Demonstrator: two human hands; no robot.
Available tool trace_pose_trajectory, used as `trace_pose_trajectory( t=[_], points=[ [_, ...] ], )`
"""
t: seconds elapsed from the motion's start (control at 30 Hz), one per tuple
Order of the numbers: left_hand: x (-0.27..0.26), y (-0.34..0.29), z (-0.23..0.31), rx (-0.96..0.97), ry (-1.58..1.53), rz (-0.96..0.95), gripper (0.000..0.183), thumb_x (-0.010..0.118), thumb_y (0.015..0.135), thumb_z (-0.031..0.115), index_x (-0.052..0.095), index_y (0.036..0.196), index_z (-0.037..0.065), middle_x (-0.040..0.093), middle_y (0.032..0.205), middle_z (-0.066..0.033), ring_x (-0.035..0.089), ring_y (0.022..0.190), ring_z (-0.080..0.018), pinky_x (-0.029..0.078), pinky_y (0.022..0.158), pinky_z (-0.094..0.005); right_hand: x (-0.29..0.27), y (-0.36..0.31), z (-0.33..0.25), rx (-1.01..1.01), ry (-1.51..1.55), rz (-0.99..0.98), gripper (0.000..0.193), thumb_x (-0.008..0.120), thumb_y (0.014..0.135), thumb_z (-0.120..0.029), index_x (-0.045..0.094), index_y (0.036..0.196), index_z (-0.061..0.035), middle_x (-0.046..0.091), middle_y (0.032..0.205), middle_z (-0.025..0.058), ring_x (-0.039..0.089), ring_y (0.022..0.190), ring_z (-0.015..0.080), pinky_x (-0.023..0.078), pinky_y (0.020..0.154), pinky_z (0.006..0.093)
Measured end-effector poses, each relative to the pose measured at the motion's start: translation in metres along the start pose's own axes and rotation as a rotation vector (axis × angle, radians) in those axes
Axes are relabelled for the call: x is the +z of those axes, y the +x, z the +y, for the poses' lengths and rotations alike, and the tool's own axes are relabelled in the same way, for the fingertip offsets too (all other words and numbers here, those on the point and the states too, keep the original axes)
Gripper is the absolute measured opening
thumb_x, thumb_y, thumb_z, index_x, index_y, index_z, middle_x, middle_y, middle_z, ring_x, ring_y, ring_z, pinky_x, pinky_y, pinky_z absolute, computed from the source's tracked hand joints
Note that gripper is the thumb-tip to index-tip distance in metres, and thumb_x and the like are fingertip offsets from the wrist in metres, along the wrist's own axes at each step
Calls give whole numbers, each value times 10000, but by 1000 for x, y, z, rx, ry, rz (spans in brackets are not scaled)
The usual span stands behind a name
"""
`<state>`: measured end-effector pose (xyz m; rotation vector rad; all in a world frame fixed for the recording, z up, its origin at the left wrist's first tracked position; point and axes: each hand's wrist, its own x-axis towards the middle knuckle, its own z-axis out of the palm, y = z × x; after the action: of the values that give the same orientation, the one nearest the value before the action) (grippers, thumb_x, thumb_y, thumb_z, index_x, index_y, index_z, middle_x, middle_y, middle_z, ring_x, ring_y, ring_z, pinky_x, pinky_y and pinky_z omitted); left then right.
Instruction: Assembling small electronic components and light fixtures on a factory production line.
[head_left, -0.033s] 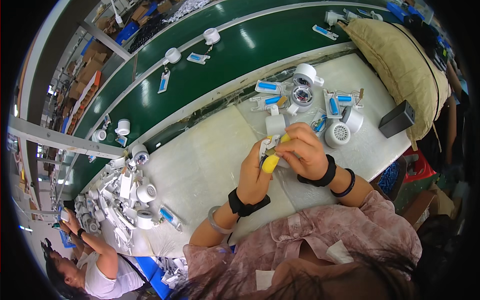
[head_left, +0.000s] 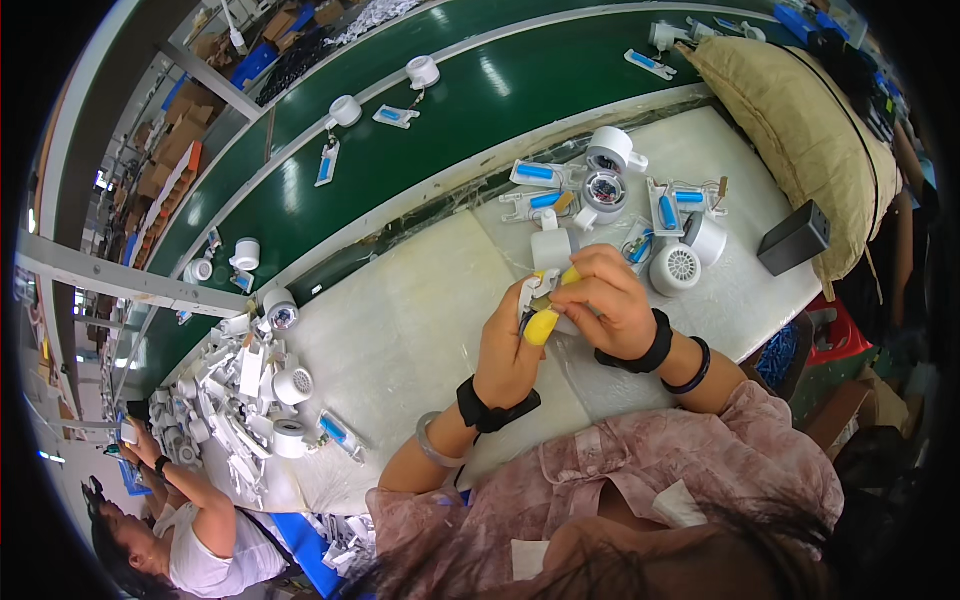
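Above the table, my left hand is closed around a small white plastic part, with a yellow cover on its thumb. My right hand pinches at the same part with its fingertips; whatever lies between them is mostly hidden. Another yellow patch shows by the right fingertips. Just beyond the hands are white round fan heads, one with a slotted grille. Among them lie open white handle shells with blue battery cells and loose wires.
A heap of white plastic parts covers the table's left end. Beyond the table runs a green conveyor belt bearing more fan units. On the right are a black box and a tan sack. A co-worker handles parts at lower left.
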<state>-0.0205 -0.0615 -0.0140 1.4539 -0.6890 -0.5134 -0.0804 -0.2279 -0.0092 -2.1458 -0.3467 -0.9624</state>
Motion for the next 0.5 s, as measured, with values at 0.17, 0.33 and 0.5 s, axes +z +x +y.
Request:
trace_pose_trajectory(
  t=[0.17,0.33,0.5],
  points=[
    [-1,0,0,-12,33,-4,365,501,941,130,457,1277,-6,580,794,-28,484,560,-66,404,501,-223,0,0,-1,3,-16,-7,270,723,654,50,652,889,-62,550,863,90,555,889,315,454,771,387],
    [-2,2,0,68,147,-18,273,422,990,147,479,1199,-18,553,784,-33,457,561,-70,397,496,-215,3,0,-5,29,-34,17,266,728,646,45,652,879,-58,546,859,91,553,900,322,457,778,392],
    [-5,2,4,4,111,1,251,447,975,186,529,1119,-2,590,734,-33,493,529,-75,391,476,-232,4,2,-7,12,-81,36,240,727,652,-22,659,876,-74,555,835,74,551,850,298,456,756,378]
  ],
)
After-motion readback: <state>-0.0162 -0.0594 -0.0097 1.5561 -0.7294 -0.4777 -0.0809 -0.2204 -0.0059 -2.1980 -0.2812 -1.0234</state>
